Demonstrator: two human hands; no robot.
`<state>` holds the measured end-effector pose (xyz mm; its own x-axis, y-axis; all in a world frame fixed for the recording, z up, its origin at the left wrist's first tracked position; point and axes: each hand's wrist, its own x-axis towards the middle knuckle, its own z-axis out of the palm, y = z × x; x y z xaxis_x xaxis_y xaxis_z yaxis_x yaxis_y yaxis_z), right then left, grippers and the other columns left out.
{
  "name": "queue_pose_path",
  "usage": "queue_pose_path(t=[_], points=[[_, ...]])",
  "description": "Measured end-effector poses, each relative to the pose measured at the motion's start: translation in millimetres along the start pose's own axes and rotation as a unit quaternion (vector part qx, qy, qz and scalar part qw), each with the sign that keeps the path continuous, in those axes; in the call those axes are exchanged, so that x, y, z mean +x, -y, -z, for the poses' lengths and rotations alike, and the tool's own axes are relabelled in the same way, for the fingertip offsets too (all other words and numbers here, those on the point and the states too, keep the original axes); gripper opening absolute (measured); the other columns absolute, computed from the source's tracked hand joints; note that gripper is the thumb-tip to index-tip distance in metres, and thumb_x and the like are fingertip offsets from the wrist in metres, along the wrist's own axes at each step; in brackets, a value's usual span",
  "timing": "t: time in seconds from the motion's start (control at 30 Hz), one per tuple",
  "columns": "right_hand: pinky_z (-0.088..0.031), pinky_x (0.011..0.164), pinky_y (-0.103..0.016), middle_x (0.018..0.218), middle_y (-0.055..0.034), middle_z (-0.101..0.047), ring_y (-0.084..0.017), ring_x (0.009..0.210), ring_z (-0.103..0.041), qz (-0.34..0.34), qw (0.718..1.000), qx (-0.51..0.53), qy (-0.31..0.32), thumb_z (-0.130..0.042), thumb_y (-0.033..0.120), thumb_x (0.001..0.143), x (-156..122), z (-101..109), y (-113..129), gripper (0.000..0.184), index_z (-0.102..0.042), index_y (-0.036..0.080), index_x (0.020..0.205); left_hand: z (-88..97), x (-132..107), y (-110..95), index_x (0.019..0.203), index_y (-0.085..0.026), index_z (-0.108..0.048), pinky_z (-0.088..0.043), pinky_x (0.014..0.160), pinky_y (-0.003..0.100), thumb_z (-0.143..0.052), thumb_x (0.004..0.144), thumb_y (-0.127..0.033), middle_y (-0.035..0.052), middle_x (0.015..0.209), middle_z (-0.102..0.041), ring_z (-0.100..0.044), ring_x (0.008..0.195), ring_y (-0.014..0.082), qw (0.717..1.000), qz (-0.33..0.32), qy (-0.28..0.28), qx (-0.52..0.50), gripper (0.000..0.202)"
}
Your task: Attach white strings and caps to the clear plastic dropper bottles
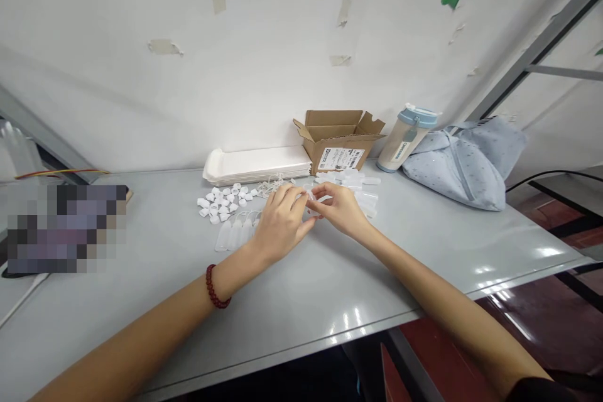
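Observation:
My left hand (282, 221) and my right hand (340, 207) meet over the grey table (330, 289), fingers pinched together on a small clear plastic bottle (311, 196) held between them. A red bead bracelet (214, 289) circles my left wrist. Just left of my left hand lies a row of clear small bottles (234, 232). A scatter of small white caps (223, 200) sits behind them. More clear bottle pieces (358, 185) lie beyond my right hand.
A stack of white flat bags (257, 165) and an open cardboard box (339, 138) stand by the wall. A blue-lidded tumbler (406, 138) and a light blue cloth bag (464, 163) sit at the right. The table edge runs near me.

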<state>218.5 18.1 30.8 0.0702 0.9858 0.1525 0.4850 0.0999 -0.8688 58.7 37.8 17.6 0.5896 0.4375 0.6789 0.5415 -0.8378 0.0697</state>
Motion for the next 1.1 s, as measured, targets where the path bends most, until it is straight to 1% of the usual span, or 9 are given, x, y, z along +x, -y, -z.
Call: queue_pose_path(t=[0.07, 0.17, 0.3, 0.47, 0.63, 0.73, 0.87, 1.0, 1.1], points=[[-0.054, 0.057, -0.027, 0.085, -0.006, -0.067, -0.016, 0.067, -0.066, -0.002, 1.0, -0.019, 0.013, -0.062, 0.031, 0.077, 0.3, 1.6, 1.1, 0.019, -0.063, 0.014, 0.086, -1.4, 0.2, 2.7, 0.106, -0.01, -0.059, -0.048, 0.089, 0.044, -0.064, 0.081, -0.021, 0.0161, 0.112, -0.064, -0.053, 0.11, 0.0308, 1.0, -0.012, 0.005, -0.024, 0.027], [-0.052, 0.059, -0.026, 0.085, -0.0064, -0.068, -0.017, 0.07, -0.065, -0.01, 0.998, -0.055, 0.026, -0.058, 0.023, 0.077, -0.5, 3.1, 4.4, 0.015, -0.064, 0.013, 0.086, -4.1, -0.5, 5.7, 0.106, -0.011, -0.059, -0.046, 0.092, 0.045, -0.064, 0.08, -0.02, 0.0153, 0.113, -0.065, -0.054, 0.112, 0.03, 0.999, -0.015, 0.02, -0.048, 0.027], [-0.048, 0.06, -0.024, 0.079, -0.0048, -0.068, -0.014, 0.067, -0.062, -0.002, 0.993, -0.104, 0.06, -0.055, 0.016, 0.076, -0.4, 4.7, 6.8, 0.014, -0.065, 0.013, 0.086, -5.4, -1.3, 5.0, 0.104, -0.013, -0.059, -0.044, 0.093, 0.046, -0.064, 0.078, -0.019, 0.0134, 0.111, -0.065, -0.053, 0.112, 0.0298, 0.995, 0.028, 0.059, -0.069, 0.027], [-0.041, 0.053, -0.023, 0.067, -0.0024, -0.066, -0.013, 0.057, -0.058, -0.017, 0.984, -0.125, 0.128, -0.057, 0.02, 0.078, 2.9, 6.9, 1.7, 0.014, -0.065, 0.012, 0.086, -1.7, 1.0, 0.6, 0.106, -0.015, -0.056, -0.044, 0.091, 0.046, -0.065, 0.075, -0.025, 0.0122, 0.108, -0.065, -0.05, 0.112, 0.0302, 0.982, 0.101, 0.131, -0.089, 0.034], [-0.042, 0.054, -0.023, 0.068, -0.002, -0.066, -0.012, 0.057, -0.057, 0.0, 0.981, -0.138, 0.135, -0.058, 0.022, 0.078, 2.5, 5.7, 0.3, 0.012, -0.066, 0.013, 0.081, 1.3, 2.4, 0.7, 0.11, -0.016, -0.052, -0.044, 0.09, 0.046, -0.064, 0.074, -0.027, 0.0119, 0.109, -0.062, -0.049, 0.112, 0.0306, 0.97, 0.14, 0.174, -0.101, 0.04], [-0.043, 0.055, -0.024, 0.068, -0.0019, -0.066, -0.013, 0.058, -0.058, 0.001, 0.98, -0.143, 0.14, -0.059, 0.022, 0.078, 1.5, 5.8, 2.0, 0.012, -0.067, 0.013, 0.081, 1.4, 1.9, 1.7, 0.111, -0.016, -0.051, -0.043, 0.09, 0.048, -0.063, 0.074, -0.028, 0.0125, 0.11, -0.061, -0.049, 0.112, 0.0309, 0.967, 0.145, 0.181, -0.102, 0.041], [-0.044, 0.057, -0.024, 0.064, -0.0012, -0.065, -0.014, 0.059, -0.059, -0.001, 0.977, -0.146, 0.152, -0.06, 0.022, 0.078, 1.5, 6.8, 1.8, 0.013, -0.067, 0.013, 0.085, 2.3, 1.5, 0.8, 0.106, -0.018, -0.052, -0.044, 0.088, 0.048, -0.061, 0.075, -0.028, 0.0118, 0.111, -0.061, -0.049, 0.111, 0.0317, 0.967, 0.137, 0.195, -0.094, 0.035], [-0.046, 0.061, -0.025, 0.067, -0.0016, -0.065, -0.014, 0.062, -0.061, -0.007, 0.976, -0.143, 0.162, -0.062, 0.021, 0.077, 1.9, 7.5, 2.4, 0.016, -0.066, 0.012, 0.089, 3.8, 1.2, -1.0, 0.105, -0.018, -0.052, -0.044, 0.086, 0.048, -0.06, 0.075, -0.027, 0.0119, 0.113, -0.061, -0.048, 0.113, 0.0327, 0.964, 0.13, 0.215, -0.088, 0.033], [-0.045, 0.06, -0.024, 0.069, -0.0019, -0.065, -0.014, 0.061, -0.06, -0.011, 0.976, -0.146, 0.164, -0.063, 0.021, 0.076, 1.5, 7.7, 4.5, 0.016, -0.067, 0.012, 0.089, 4.0, 1.2, -0.8, 0.105, -0.018, -0.05, -0.043, 0.086, 0.048, -0.059, 0.075, -0.027, 0.0118, 0.114, -0.061, -0.047, 0.114, 0.0331, 0.961, 0.124, 0.229, -0.088, 0.033]])
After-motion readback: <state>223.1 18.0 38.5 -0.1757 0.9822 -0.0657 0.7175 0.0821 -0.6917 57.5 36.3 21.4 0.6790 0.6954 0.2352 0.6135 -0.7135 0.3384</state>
